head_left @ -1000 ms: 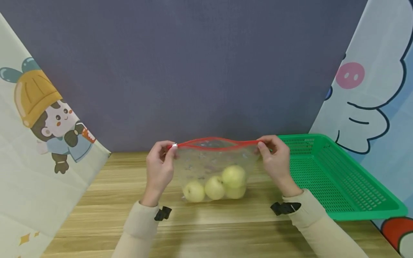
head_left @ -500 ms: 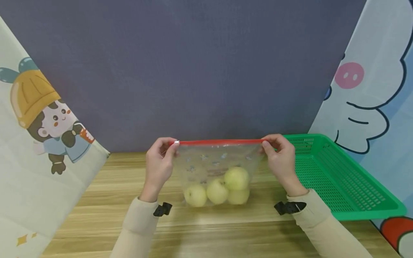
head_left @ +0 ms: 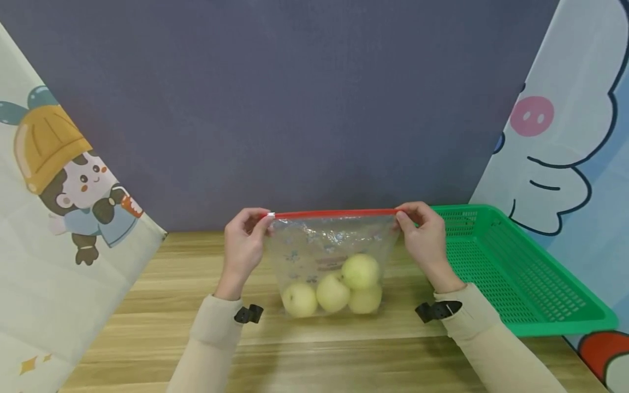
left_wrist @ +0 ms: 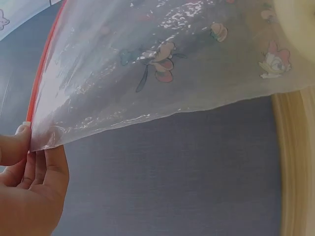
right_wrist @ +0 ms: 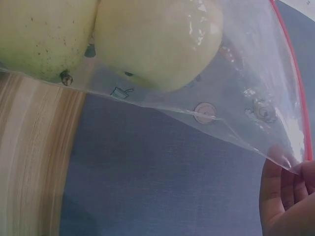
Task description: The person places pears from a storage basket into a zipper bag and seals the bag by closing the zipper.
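Clear red-zippered bag [head_left: 330,248] of pale apples [head_left: 339,289]

Bright even light, soft shadows; glare on bag [left_wrist: 162,59] (wrist views); edges curved, slightly soft.

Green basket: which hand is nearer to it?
Right. The right hand pinches the bag's red top corner right beside the green basket; the left hand pinches the opposite corner, the whole bag between it and the basket.
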`<state>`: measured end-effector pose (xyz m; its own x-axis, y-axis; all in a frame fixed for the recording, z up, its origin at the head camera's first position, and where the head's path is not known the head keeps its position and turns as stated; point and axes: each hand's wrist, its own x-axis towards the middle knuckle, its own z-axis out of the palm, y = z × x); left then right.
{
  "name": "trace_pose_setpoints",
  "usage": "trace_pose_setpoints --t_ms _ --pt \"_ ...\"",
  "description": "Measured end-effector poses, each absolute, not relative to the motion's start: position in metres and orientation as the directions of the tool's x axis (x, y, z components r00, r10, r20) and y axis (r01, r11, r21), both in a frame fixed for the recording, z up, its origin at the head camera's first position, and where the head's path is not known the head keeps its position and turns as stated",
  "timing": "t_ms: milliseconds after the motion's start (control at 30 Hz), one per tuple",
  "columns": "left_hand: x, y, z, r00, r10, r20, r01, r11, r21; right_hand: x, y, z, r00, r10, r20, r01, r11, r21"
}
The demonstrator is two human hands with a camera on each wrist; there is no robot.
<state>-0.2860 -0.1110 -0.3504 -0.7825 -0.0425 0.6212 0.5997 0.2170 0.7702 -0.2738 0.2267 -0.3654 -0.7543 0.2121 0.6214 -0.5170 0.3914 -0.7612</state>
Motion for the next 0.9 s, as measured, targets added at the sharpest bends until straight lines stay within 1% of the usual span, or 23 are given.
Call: trace_pose_setpoints --t_ms 267,433,633,767,900 --pt "-0.286 -0.113 -0.352 -0.838 -0.100 0.536 0.524 0.126 0.842 -0.280 0.226 -0.365 -0.775 0.195 0.601 -0.493 0.408 -0.768" --pt "-0.289 -0.111 -0.353 -0.853 -0.118 0.509 0.502 0.085 0.861 -0.281 0.226 -0.363 -0.791 0.173 0.587 -0.473 0.436 -0.765" --pt "-0.290 -0.109 -0.352 -0.868 -0.144 0.475 0.470 0.069 0.880 -0.279 0.226 -0.353 -0.829 0.139 0.541 -0.430 0.458 -0.778" --pt "-0.290 -0.109 -0.351 -0.877 -0.152 0.455 0.451 0.061 0.890 -0.276 0.225 -0.342 -0.843 0.113 0.527 -0.404 0.514 -0.757" --pt "-0.290 -0.109 -0.350 -0.886 -0.155 0.437 0.434 0.057 0.899 -0.272 0.219 -0.329 -0.827 0.075 0.557 -0.425 0.564 -0.708"
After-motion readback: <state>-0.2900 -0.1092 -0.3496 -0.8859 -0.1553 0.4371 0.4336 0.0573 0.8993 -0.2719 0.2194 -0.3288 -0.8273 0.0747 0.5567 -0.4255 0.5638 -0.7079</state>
